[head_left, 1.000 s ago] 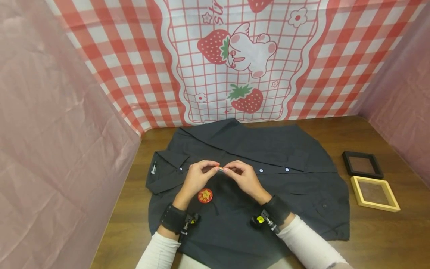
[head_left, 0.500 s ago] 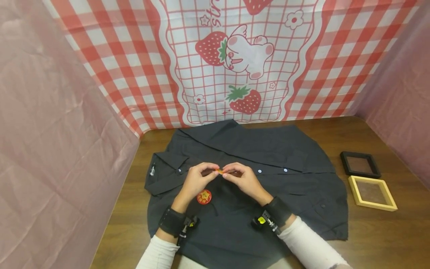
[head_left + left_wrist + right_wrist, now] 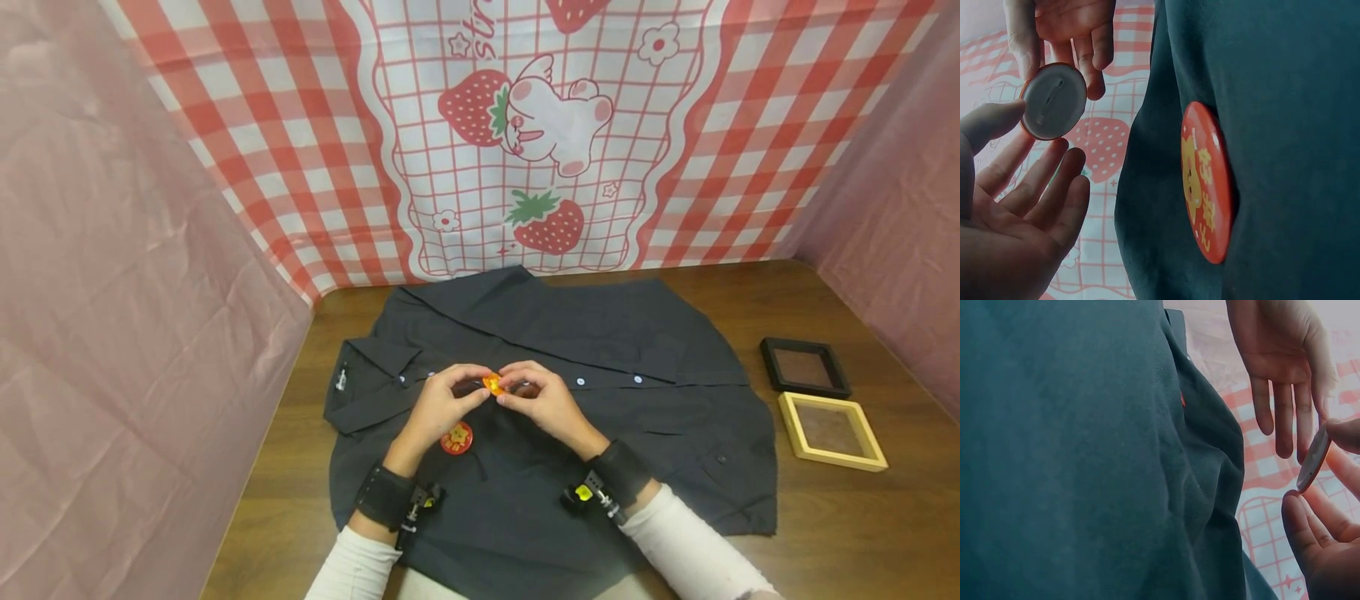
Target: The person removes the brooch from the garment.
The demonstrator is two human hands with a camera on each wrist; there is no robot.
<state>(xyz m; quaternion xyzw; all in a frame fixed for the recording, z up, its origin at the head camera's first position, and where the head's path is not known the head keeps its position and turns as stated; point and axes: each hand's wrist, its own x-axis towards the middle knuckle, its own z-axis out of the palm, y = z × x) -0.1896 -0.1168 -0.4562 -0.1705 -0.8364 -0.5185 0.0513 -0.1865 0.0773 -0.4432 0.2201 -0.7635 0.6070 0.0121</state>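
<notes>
My left hand [image 3: 441, 402] and right hand [image 3: 547, 402] meet over the dark shirt [image 3: 525, 492]. Between their fingertips they pinch a round orange pin badge [image 3: 493, 383] by its edges. In the left wrist view the pale back of that badge [image 3: 1054, 103] shows, with a pin across it. The right wrist view has it nearly edge-on. A second badge [image 3: 456, 438], red with a yellow star figure, lies on the shirt beside my left wrist. Part of its rim is hidden by the left forearm in the head view.
On the wooden table [image 3: 840, 517] at right lie a black square frame [image 3: 776, 382] and a pale yellow frame [image 3: 795, 433]. The shirt's white buttons [image 3: 581, 382] run across its middle. A checked strawberry cloth [image 3: 420, 200] hangs behind, and pink cloth [image 3: 150, 333] hangs at the sides.
The orange badge has turned between my fingers, from edge-on to showing its orange face to the head camera. Both hands stay in nearly the same place.
</notes>
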